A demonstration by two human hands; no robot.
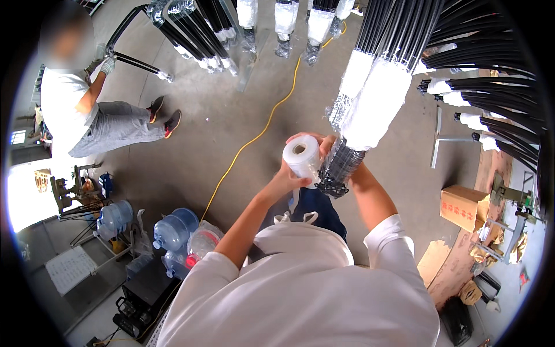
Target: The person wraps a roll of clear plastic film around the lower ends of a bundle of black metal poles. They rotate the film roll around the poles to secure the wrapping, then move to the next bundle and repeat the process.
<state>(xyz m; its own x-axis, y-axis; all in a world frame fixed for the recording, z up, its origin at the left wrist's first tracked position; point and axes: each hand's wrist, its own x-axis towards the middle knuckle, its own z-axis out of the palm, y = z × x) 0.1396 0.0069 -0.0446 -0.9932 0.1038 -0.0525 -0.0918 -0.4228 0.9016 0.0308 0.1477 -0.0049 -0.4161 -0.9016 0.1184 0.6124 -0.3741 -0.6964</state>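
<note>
A white roll of clear stretch film [301, 157] with a cardboard core is in front of me, against the wrapped lower end of a bundle of black rods [341, 165]. My left hand [287, 178] is closed round the roll's near left side, thumb toward the bundle. From behind the bundle comes my right hand [325, 142], its fingers curled on the far side of the roll; the bundle hides part of that hand and wrist. White wrapping [378, 98] covers the bundle higher up, and clear film is wound round its black end.
More wrapped rod bundles [286, 23] hang or stand ahead, others [485, 92] at right. A yellow cable [254, 139] crosses the floor. Large water bottles [176, 228] are at lower left, a cardboard box [464, 207] at right. Another person [87, 110] works at far left beside black rods.
</note>
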